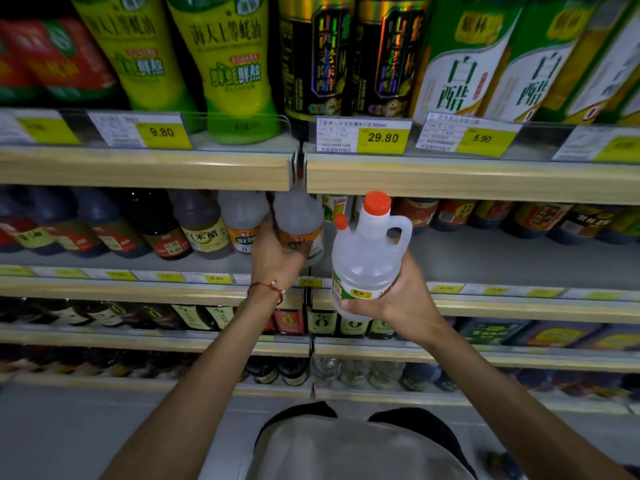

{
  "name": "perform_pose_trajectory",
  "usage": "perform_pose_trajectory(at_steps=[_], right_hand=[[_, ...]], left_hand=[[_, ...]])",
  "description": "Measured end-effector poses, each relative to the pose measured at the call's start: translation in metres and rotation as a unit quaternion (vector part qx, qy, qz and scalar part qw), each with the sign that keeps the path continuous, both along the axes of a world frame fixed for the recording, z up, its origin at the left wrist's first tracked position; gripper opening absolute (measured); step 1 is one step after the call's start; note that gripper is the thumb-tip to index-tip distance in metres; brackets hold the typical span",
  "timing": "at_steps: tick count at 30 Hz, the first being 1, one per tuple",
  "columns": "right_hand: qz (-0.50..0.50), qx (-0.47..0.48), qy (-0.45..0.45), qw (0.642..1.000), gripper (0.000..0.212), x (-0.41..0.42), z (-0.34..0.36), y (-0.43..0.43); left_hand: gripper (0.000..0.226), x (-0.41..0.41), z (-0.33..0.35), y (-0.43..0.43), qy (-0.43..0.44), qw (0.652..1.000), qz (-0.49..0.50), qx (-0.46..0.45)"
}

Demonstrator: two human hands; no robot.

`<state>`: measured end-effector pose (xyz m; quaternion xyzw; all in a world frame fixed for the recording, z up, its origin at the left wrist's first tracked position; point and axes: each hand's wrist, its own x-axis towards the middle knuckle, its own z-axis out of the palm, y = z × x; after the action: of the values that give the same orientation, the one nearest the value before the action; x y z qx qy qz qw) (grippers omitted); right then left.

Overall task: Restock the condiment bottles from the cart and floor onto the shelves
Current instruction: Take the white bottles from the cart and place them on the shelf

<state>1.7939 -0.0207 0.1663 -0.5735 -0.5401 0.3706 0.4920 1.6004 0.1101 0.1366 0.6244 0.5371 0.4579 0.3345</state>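
The left hand (277,254) reaches into the second shelf (502,261) and curls round a clear bottle with an orange label (299,220), which stands at the shelf's front beside a like bottle (242,216). The right hand (391,303) holds a clear jug with an orange cap (367,258) upright by its base, in the air just in front of that shelf's edge. A red string bracelet (266,289) circles the left wrist.

Left of the gripped bottle, dark sauce bottles (104,223) pack the row. The wooden lip of the top shelf (138,168) hangs low over their caps (little headroom there). Right of the jug, bare grey shelf lies in front of small dark jars (485,213) at the back.

Above stand green squeeze bottles (235,71), black bottles with shimmering labels (322,53) and green-and-white vinegar bottles (464,64), over yellow price tags, one reading 29.80 (363,136). Lower shelves hold more dark bottles; the grey floor (69,427) is dim.
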Motion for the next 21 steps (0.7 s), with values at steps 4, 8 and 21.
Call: perform_pose_trajectory(at_steps=[4,8,21], right_hand=[[0.013,-0.020,0.016,1.000,0.090,-0.002,0.012,-0.013],[0.029,-0.044,0.023,0.998,0.086,-0.001,0.024,-0.027],[0.286,-0.133,0.030,0.949,0.098,0.048,0.055,-0.046]], left_hand=[[0.058,-0.007,0.008,-0.032,-0.053,0.998,0.009,-0.037],[0.066,-0.014,0.028,-0.074,-0.087,0.973,-0.155,-0.150],[0.061,0.020,0.074,-0.153,-0.069,0.950,-0.228,-0.203]])
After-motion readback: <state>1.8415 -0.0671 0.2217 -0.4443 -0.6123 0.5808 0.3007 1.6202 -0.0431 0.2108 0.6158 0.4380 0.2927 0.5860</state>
